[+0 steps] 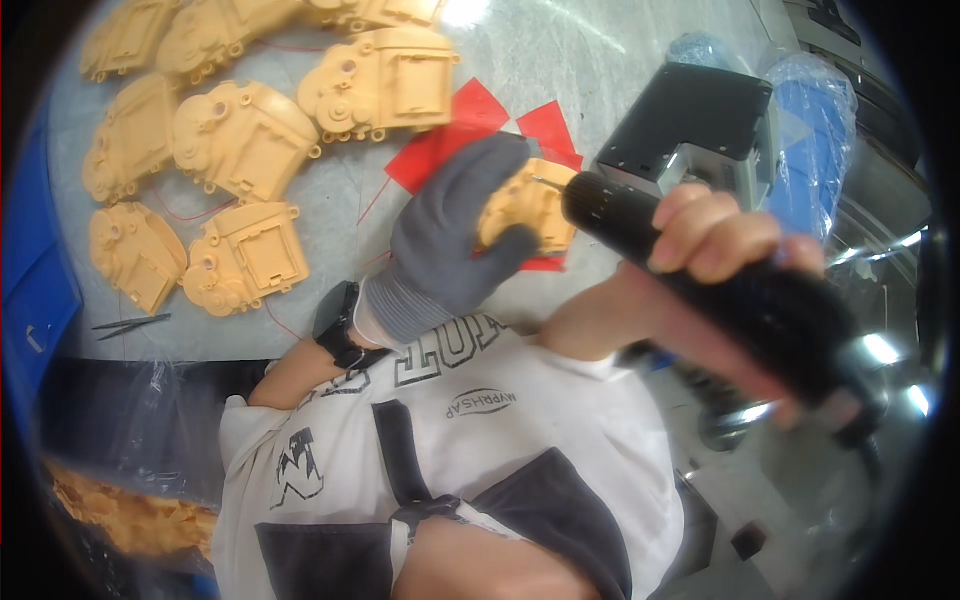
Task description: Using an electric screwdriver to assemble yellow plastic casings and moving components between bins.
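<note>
My left hand point(445, 230), in a grey knitted glove, steadies a yellow plastic housing point(555, 207) with thumb and fingers around its left side. Red pieces point(478, 108) stick out around and under this housing. In my bare right hand point(715, 235) is a black electric screwdriver point(612, 213), gripped around its body and tilted. Its thin bit points left over the upper part of the housing; whether the tip touches cannot be made out. The palm of my glove hides part of the housing.
Several similar yellow housings point(245, 140) lie on the grey table at the left, with thin red wires among them. Black tweezers point(132, 324) rest near the front edge. At the right stand a black-topped box point(690, 115) and a plastic-wrapped blue bin point(808, 150). Another blue bin point(38, 285) is far left.
</note>
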